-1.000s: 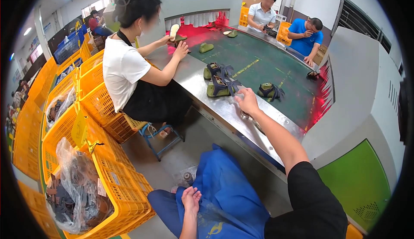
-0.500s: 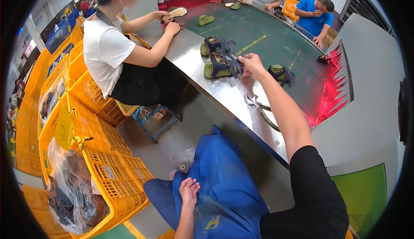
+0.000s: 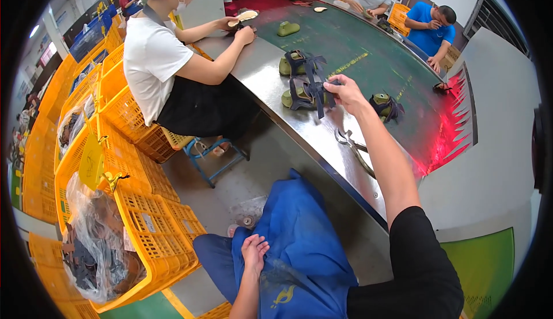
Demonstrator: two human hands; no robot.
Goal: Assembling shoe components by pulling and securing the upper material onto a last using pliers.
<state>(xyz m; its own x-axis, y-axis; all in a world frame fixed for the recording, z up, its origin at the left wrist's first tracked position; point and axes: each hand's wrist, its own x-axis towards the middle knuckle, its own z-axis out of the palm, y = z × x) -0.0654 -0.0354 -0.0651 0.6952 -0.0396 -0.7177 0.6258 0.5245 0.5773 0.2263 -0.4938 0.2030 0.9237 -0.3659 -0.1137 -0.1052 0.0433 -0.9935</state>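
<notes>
My right hand [image 3: 347, 93] reaches across the metal table edge, thumb and fingers closed on a dark strap end of the nearer sandal upper [image 3: 304, 93]. That upper sits on a green shoe last [image 3: 286, 99]. Just beyond it lies a second strapped upper on a last [image 3: 294, 64], its dark straps close to the first one's. To the right of my wrist, on the green belt, is another last with dark straps [image 3: 386, 106]. Lasting pincers [image 3: 356, 149] lie on the metal below my forearm. My left hand [image 3: 254, 253] rests palm up over my blue apron [image 3: 299, 232], fingers loosely curled and empty.
A green conveyor belt [image 3: 340, 37] carries a bare green last [image 3: 288, 28] and a pale insole [image 3: 320, 9]. At left a co-worker [image 3: 155, 60] handles a pale sole. Two people stand across the belt. Stacked yellow crates [image 3: 152, 232] line my left side.
The whole view has shifted slightly. My right fingers have drawn a strap of the nearer upper outward. Across the belt, the green last beside the insole has left its spot.
</notes>
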